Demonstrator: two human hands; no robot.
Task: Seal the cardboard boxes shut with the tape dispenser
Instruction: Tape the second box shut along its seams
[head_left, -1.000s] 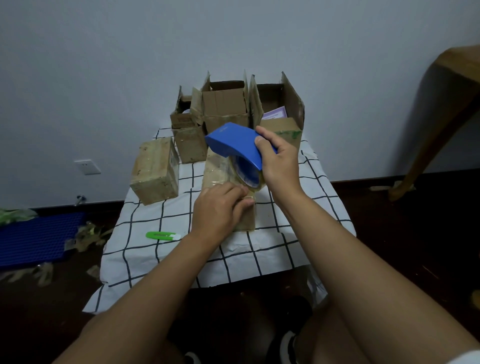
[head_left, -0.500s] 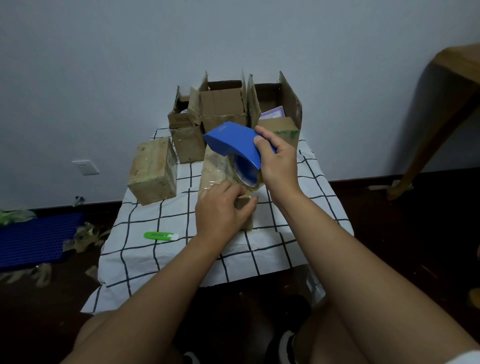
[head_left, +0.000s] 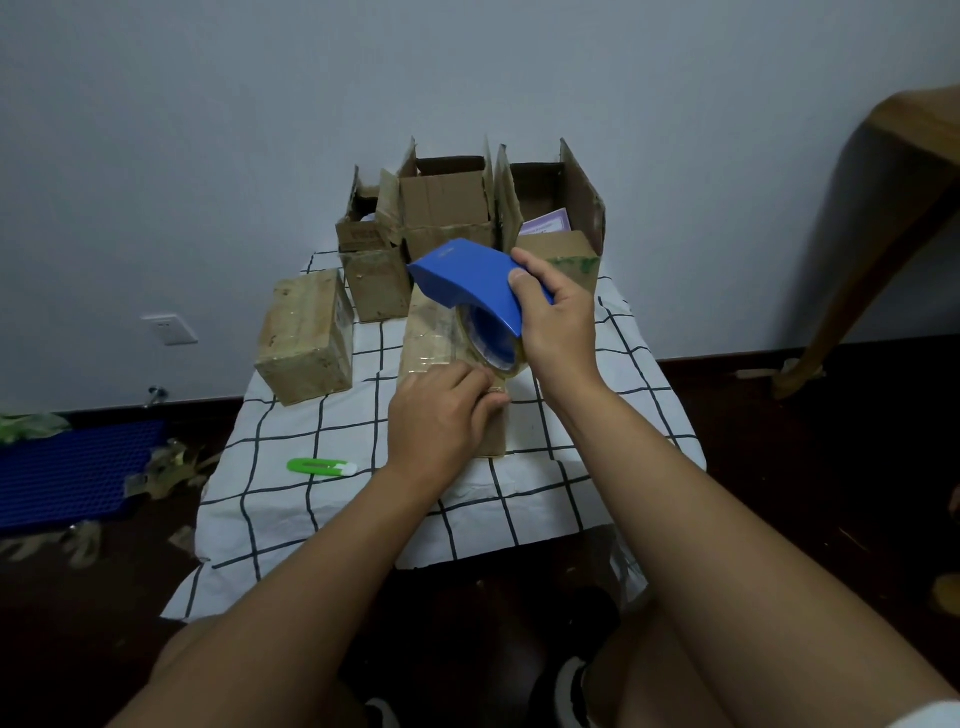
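A single wide-angle head view looks forward and steeply down from the person's own eye level. Both forearms reach in from the bottom edge. The white, black-gridded cloth-covered counter (head_left: 582, 457) lies close and centred, a pale wall (head_left: 208, 130) fills the upper half, and dark floor (head_left: 805, 467) flanks either side.

Six cardboard boxes stand on the checked cloth: one closed box under the hands (head_left: 431, 343), one closed box at the left (head_left: 304, 343), one small closed box behind (head_left: 375, 283), and three open boxes at the back (head_left: 358, 228) (head_left: 447, 208) (head_left: 558, 218). One blue tape dispenser (head_left: 467, 280), one green utility knife (head_left: 321, 466), two hands (head_left: 441, 421) (head_left: 556, 317).
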